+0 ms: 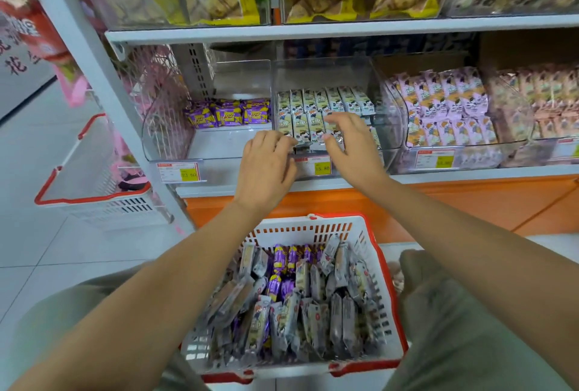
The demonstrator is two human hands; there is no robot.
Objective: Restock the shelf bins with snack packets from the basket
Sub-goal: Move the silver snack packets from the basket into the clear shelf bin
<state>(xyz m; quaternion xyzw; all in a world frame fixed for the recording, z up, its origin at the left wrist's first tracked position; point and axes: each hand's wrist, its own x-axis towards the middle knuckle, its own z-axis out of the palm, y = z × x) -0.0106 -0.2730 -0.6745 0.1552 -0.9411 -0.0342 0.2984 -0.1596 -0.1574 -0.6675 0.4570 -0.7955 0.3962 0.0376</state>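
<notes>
Restocking looks well under way but far from finished. At the left edge of the frame a second red-rimmed basket [94, 198] stands on the floor. Next to it on the lower shelf, the left bin [219, 146] holds only one short row of purple packets [228, 115] at its back, its floor mostly bare.

At centre, the left hand [269, 165] curls over the front lip of the middle bin [319, 74]; whether it holds a packet cannot be told. That bin carries two rows of white-and-green packets [319, 101], with room above. The right hand [351, 143], fingers spread and loosely bent, touches its front row.

Below, at lower centre, the basket [313, 222] is heaped with grey-white and purple snack packets [313, 303], so most of the stock probably remains.

At right, the lilac-packet bin [488, 155] appears nearly full.
</notes>
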